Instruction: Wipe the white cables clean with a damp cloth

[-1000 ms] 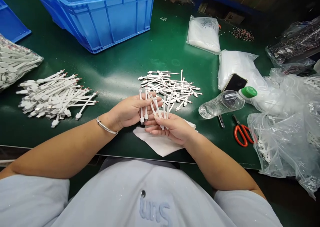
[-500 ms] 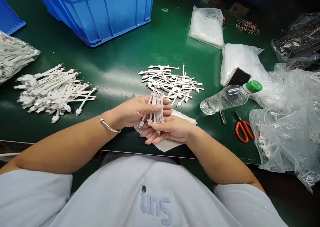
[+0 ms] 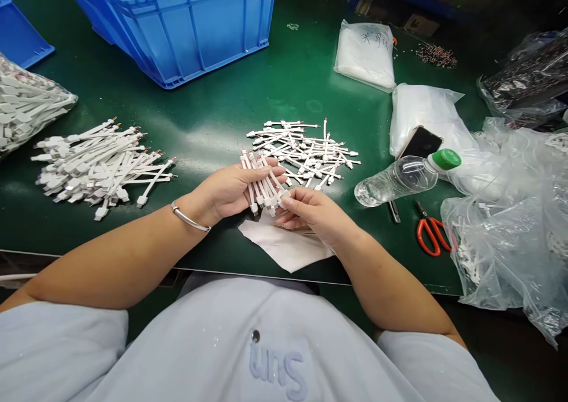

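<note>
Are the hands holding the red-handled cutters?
No, the red-handled cutters lie on the table, while the left hand and right hand hold white cables.

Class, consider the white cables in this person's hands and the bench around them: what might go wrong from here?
1. The white cables are loosely fanned in the left hand, with the right hand at their connector ends, so one might slip out.
2. A dropped cable might mix into the similar loose pile just beyond the hands.
3. The red-handled tool lies close by the clear plastic bag and might snag it.

Cables (image 3: 268, 200): smooth plastic. Bracelet (image 3: 189, 221): shiny metal. Tabletop (image 3: 213, 118): smooth, glossy.
</note>
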Demonstrator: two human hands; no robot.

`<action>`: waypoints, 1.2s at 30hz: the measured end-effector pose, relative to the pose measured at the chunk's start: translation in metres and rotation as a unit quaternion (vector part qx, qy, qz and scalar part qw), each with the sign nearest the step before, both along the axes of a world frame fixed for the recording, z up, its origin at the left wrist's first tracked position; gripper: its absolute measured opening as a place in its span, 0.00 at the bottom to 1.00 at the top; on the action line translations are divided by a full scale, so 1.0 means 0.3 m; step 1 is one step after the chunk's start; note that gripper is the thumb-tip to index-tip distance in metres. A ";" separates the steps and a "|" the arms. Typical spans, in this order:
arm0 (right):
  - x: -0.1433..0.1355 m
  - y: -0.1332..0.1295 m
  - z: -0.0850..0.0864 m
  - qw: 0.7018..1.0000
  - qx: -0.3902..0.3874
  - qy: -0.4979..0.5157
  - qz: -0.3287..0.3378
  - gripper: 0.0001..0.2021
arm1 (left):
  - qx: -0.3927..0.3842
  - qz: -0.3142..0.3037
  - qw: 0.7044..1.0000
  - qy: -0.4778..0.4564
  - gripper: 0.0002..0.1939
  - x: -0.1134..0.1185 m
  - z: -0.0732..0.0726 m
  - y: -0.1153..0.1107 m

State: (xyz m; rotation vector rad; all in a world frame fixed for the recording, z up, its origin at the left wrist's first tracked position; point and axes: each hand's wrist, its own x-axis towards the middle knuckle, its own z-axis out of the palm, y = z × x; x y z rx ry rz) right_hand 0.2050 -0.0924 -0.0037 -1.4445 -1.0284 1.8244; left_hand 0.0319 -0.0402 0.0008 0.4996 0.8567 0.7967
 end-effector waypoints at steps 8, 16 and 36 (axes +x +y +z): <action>-0.009 0.002 -0.016 0.998 -0.021 0.057 -0.008 0.12 | 0.001 0.007 1.000 -0.025 0.09 0.001 0.003 0.001; -0.007 0.005 -0.025 0.997 -0.009 0.065 -0.035 0.15 | 0.000 0.001 0.999 -0.033 0.10 -0.002 0.001 0.003; 0.073 0.010 0.019 0.987 0.066 -0.129 0.073 0.18 | 0.063 0.123 0.990 -0.010 0.08 -0.034 -0.028 0.096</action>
